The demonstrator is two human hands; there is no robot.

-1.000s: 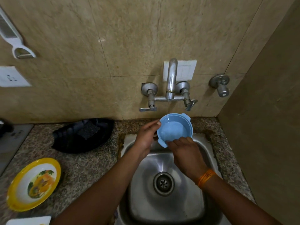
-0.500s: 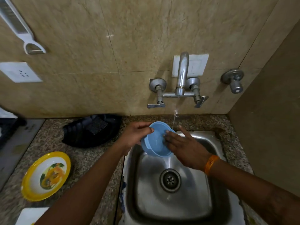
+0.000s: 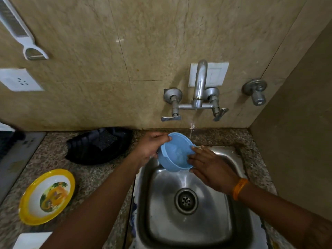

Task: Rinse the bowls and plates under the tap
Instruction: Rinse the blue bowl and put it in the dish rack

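A small blue bowl (image 3: 175, 152) is held tilted over the back left corner of the steel sink (image 3: 231, 229). My left hand (image 3: 150, 147) grips its far left rim. My right hand (image 3: 209, 165) rests with its fingers against the bowl's right rim and inside. A thin stream of water falls from the wall tap (image 3: 199, 87) just to the right of the bowl. Water runs off the bowl's lower edge into the sink. A yellow-rimmed plate (image 3: 47, 195) with a printed picture lies on the counter at the left.
A black tray (image 3: 86, 150) with a dark scrub pad (image 3: 106, 141) sits on the granite counter left of the sink. A white object (image 3: 30, 239) shows at the bottom left edge. A side wall stands close on the right. The drain (image 3: 186, 201) is in the sink's middle.
The bowl has moved left out of the stream and tipped from upright to tilted, spilling its water. My right hand shifted from the near rim to the right rim. The view has shifted.
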